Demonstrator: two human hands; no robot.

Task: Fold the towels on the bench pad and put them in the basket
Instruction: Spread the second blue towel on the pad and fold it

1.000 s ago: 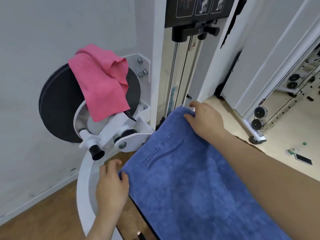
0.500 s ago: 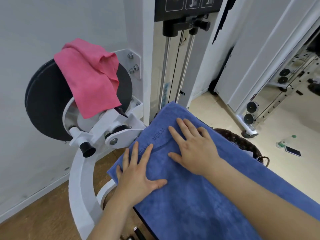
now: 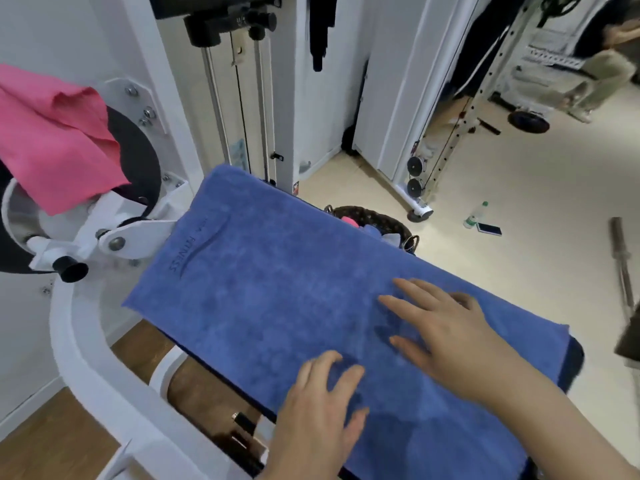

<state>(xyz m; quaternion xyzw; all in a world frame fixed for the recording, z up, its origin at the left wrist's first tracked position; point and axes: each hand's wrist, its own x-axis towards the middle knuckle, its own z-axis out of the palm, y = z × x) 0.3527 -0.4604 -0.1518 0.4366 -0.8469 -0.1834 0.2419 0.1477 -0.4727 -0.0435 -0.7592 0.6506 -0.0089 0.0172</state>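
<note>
A blue towel [image 3: 277, 292] with "FITNESS" printed near its far left end lies spread flat over the bench pad, covering it. My left hand [image 3: 318, 407] rests flat on the towel's near edge, fingers straight. My right hand [image 3: 446, 327] presses flat on the towel to the right of centre, fingers spread. A pink towel [image 3: 52, 143] hangs over the black round pad of the machine at the upper left. A dark woven basket [image 3: 377, 220] stands on the floor behind the bench, partly hidden by the blue towel, with pink and blue cloth inside it.
The white machine frame [image 3: 86, 358] curves round the bench's left side. The weight stack rods [image 3: 239, 98] rise behind. On the cream floor to the right lie a bottle [image 3: 476, 214], a phone [image 3: 489, 229] and a metal bar [image 3: 623, 268]. A person stands far right.
Both hands have slid along the towel toward me and to the right, smoothing it flat. The view has turned right, showing the basket and more floor.
</note>
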